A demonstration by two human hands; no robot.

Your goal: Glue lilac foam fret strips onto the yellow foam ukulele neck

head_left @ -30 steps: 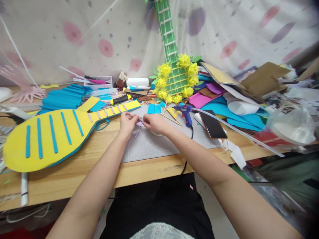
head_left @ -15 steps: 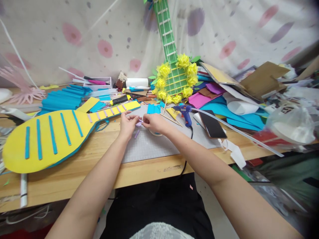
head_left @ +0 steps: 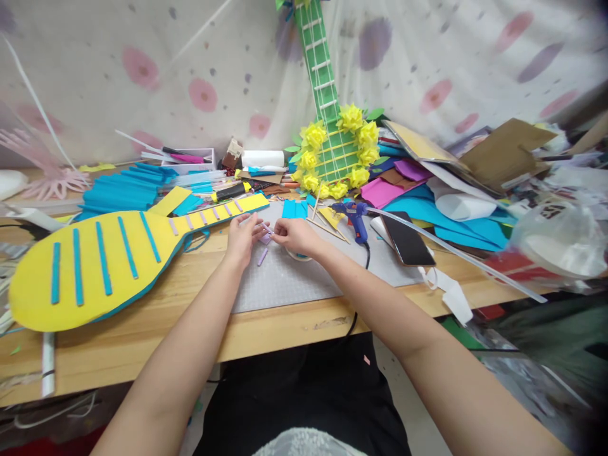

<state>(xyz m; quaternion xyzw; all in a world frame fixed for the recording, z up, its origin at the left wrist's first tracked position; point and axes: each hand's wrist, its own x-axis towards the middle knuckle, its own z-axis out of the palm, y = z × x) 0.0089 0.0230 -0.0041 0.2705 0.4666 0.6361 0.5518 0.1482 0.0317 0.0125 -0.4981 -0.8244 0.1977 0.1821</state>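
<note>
The right hand [head_left: 295, 235] pinches a thin lilac craft strip [head_left: 267, 228] above the grey gridded mat [head_left: 285, 285]; whether the left hand [head_left: 240, 240] alongside grips, I cannot tell; shaping seems underway, needing light, steady pressure next

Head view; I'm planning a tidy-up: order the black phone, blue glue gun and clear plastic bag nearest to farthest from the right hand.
1. Blue glue gun: right of the right hand.
2. Black phone: farther right, past the gun.
3. Clear plastic bag: farthest right, near the picture's edge.
</note>
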